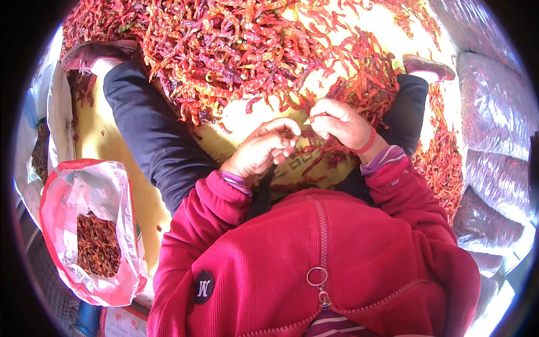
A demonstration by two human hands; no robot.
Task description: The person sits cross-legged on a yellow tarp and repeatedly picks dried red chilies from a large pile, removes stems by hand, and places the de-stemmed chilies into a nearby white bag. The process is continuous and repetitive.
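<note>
1. Red jacket (269, 247) nearest, with a zip and a ring pull, spread between two dark-trousered legs (149, 135).
2. Right hand (341, 124), a red band at its wrist, pinches a small chilli (310, 119) between thumb and fingers; only its thin end shows.
3. Left hand (266, 146) sits just beside it, fingers loosely curled; whether they grip anything, I cannot tell.
4. Chillies (236, 56) lie heaped beyond the hands on a yellow sheet (92, 137): slender, wrinkled, twisted, bright red to dark maroon, some orange, glossy in sunlight.
5. Darker, brownish-red bits (98, 244) lie in a white, red-edged bag (126, 219) at left.
6. Clear, filled bags (494, 106) line the right.
</note>
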